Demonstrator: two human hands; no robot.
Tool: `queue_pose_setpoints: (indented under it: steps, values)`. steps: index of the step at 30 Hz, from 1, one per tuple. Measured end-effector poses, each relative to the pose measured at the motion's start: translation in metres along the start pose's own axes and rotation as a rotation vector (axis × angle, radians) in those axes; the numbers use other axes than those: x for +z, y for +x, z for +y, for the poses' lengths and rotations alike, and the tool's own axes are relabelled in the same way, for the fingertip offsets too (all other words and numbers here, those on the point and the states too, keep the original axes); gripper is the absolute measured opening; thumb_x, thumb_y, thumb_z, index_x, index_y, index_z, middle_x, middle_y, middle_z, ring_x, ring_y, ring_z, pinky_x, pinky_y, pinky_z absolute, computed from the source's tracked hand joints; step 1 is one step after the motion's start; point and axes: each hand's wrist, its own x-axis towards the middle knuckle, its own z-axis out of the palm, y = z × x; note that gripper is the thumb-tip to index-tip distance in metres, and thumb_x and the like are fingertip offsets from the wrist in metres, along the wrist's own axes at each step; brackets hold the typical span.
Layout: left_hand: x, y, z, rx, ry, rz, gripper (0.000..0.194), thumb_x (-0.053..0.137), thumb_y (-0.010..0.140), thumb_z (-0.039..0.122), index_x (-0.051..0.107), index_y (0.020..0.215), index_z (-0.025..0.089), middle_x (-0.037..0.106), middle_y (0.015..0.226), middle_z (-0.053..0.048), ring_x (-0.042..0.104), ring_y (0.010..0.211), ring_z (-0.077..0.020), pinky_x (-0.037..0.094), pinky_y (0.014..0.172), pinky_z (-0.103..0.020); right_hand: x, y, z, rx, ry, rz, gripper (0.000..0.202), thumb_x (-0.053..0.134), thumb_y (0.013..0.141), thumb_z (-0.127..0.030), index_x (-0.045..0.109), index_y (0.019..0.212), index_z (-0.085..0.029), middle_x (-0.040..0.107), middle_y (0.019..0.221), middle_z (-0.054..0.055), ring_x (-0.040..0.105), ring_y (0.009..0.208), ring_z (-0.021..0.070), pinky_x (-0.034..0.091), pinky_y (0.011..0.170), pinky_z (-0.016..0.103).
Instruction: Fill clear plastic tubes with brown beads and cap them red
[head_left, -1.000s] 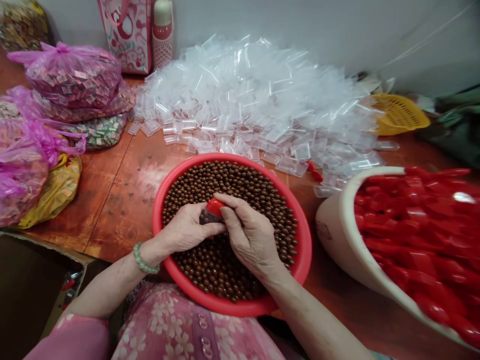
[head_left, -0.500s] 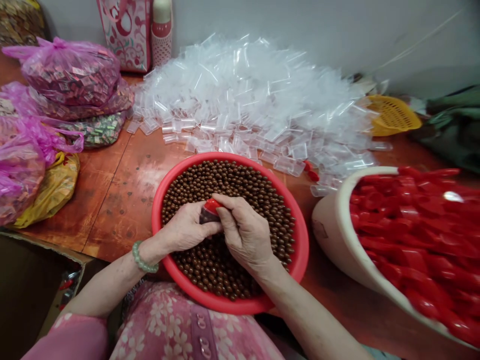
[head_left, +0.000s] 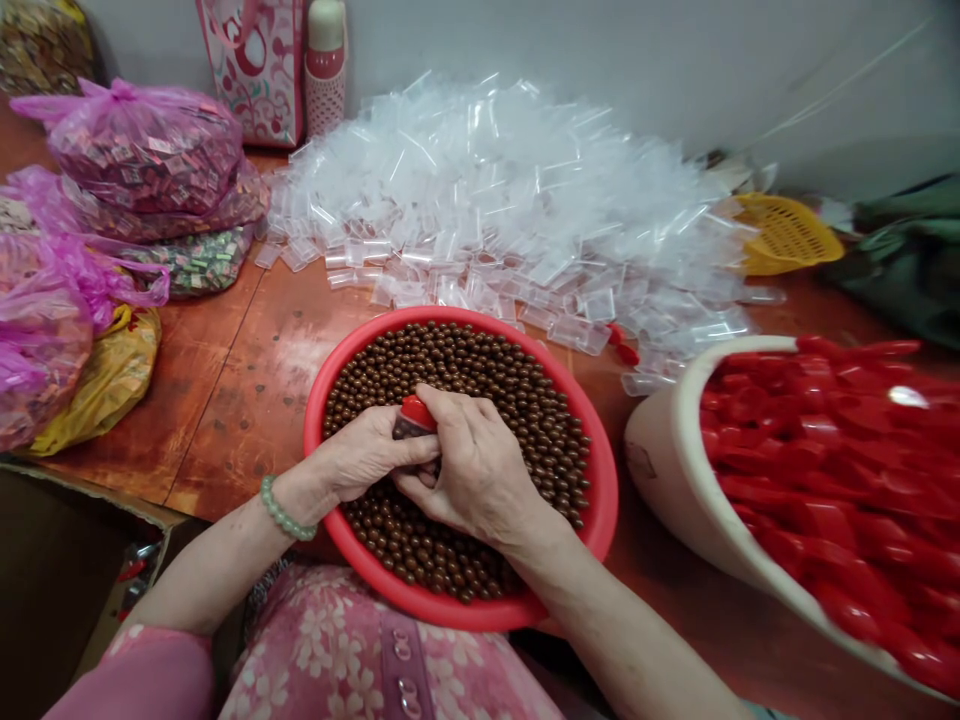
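Over a red basin (head_left: pixel 318 400) of glossy brown balls (head_left: pixel 420 350), both hands meet around a small clear plastic container (head_left: pixel 409 427) with dark contents and a red cap (head_left: pixel 415 408) on its top. My left hand (head_left: pixel 367 450), with a green bead bracelet at the wrist, is closed around the container, its thumb across the front. My right hand (head_left: pixel 472 465) is closed on it from the right, fingers curled over the cap's side and below. The container's lower part is hidden by the fingers.
Behind the basin lies a heap of clear plastic containers (head_left: pixel 495 190). A white bucket (head_left: pixel 667 470) of red caps (head_left: pixel 817 470) stands at right. Pink bags (head_left: pixel 146 150) and a yellow bag (head_left: pixel 109 385) sit at left, a bottle (head_left: pixel 325 70) and a yellow basket (head_left: pixel 787 235) farther back.
My right hand has shifted from pinching the red cap to wrapping lower around the container. The container has tilted more upright and moved slightly left.
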Motion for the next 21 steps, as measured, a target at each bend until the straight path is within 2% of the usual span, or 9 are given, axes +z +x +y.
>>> queue_pose_setpoints:
  steps: [6, 11, 14, 17, 19, 21]
  values:
    - [0.002, -0.001, -0.003, -0.020, -0.037, -0.038, 0.047, 0.086, 0.057, 0.048, 0.060, 0.070, 0.011, 0.058, 0.062, 0.002, 0.053, 0.058, -0.0080, 0.042, 0.061, -0.024, -0.001, -0.001, 0.001, -0.084, -0.021, 0.108, 0.067, 0.057, 0.080, -0.034, 0.035, 0.138, -0.008, 0.067, 0.099, 0.016, 0.063, 0.086, 0.0286, 0.047, 0.075, 0.043]
    - [0.001, -0.003, 0.000, -0.031, -0.006, -0.064, 0.049, 0.086, 0.057, 0.050, 0.059, 0.064, 0.010, 0.057, 0.058, 0.002, 0.051, 0.055, -0.0076, 0.041, 0.057, -0.023, -0.001, -0.002, 0.001, -0.085, -0.017, 0.104, 0.069, 0.056, 0.081, -0.036, 0.033, 0.140, -0.010, 0.068, 0.096, 0.014, 0.064, 0.082, 0.0278, 0.046, 0.077, 0.044]
    - [-0.001, -0.004, 0.002, -0.011, -0.041, -0.060, 0.045, 0.084, 0.060, 0.049, 0.062, 0.070, 0.011, 0.061, 0.062, -0.001, 0.055, 0.057, -0.0095, 0.043, 0.058, -0.023, -0.004, -0.001, -0.002, -0.066, -0.029, 0.074, 0.071, 0.057, 0.084, -0.033, 0.029, 0.144, -0.008, 0.069, 0.103, 0.018, 0.065, 0.091, 0.0297, 0.048, 0.078, 0.044]
    - [0.001, -0.011, 0.001, -0.028, -0.147, 0.030, 0.046, 0.072, 0.068, 0.059, 0.062, 0.073, 0.014, 0.062, 0.063, -0.002, 0.057, 0.056, -0.0127, 0.046, 0.056, -0.026, -0.009, 0.000, -0.010, -0.092, -0.025, 0.002, 0.075, 0.057, 0.088, -0.032, 0.022, 0.148, -0.002, 0.062, 0.124, 0.026, 0.062, 0.109, 0.0333, 0.050, 0.082, 0.046]
    - [0.004, -0.023, -0.001, -0.015, -0.157, 0.136, 0.054, 0.058, 0.075, 0.068, 0.058, 0.064, 0.015, 0.058, 0.056, -0.003, 0.053, 0.051, -0.0125, 0.042, 0.051, -0.026, -0.012, 0.000, -0.017, -0.154, 0.015, -0.065, 0.077, 0.056, 0.090, -0.035, 0.020, 0.149, 0.000, 0.057, 0.132, 0.029, 0.060, 0.113, 0.0338, 0.051, 0.084, 0.047]
    - [0.006, -0.041, -0.004, 0.078, -0.105, 0.242, 0.053, 0.052, 0.081, 0.064, 0.057, 0.061, 0.015, 0.052, 0.050, -0.001, 0.047, 0.047, -0.0108, 0.037, 0.049, -0.026, -0.017, -0.002, -0.023, -0.219, 0.081, -0.117, 0.075, 0.056, 0.091, -0.036, 0.023, 0.148, 0.000, 0.056, 0.133, 0.028, 0.061, 0.112, 0.0324, 0.052, 0.085, 0.047]
